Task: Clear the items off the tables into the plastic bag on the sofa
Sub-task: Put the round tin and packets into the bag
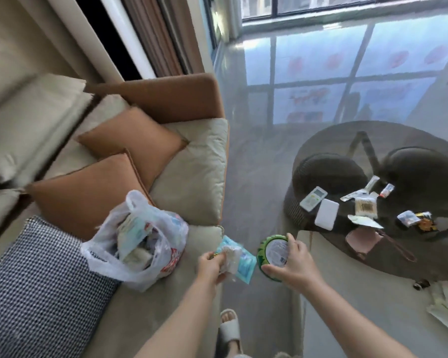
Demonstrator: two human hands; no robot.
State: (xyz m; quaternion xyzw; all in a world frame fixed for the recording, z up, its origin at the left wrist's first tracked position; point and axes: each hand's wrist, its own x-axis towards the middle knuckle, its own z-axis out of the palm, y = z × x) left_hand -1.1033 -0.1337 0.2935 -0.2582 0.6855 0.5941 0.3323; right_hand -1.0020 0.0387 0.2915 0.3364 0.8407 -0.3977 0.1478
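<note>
A white plastic bag (137,244) stands open on the beige sofa (192,182), with several packets inside. My left hand (211,264) grips crumpled light-blue and clear wrappers (239,259) just right of the bag, over the sofa's edge. My right hand (295,264) holds a round green-rimmed container (273,253) by its rim, above the floor between the sofa and the table. On the round dark glass table (321,143) at the right lie a white remote (313,198), a white flat box (327,214), several small packets (364,208) and a pink pouch (362,241).
Two orange cushions (130,140) and a black-and-white checked cushion (36,288) lie on the sofa beside the bag. Two dark stools (329,174) show through the glass tabletop. The shiny grey floor runs between sofa and table. My slippered foot (229,326) is at the bottom.
</note>
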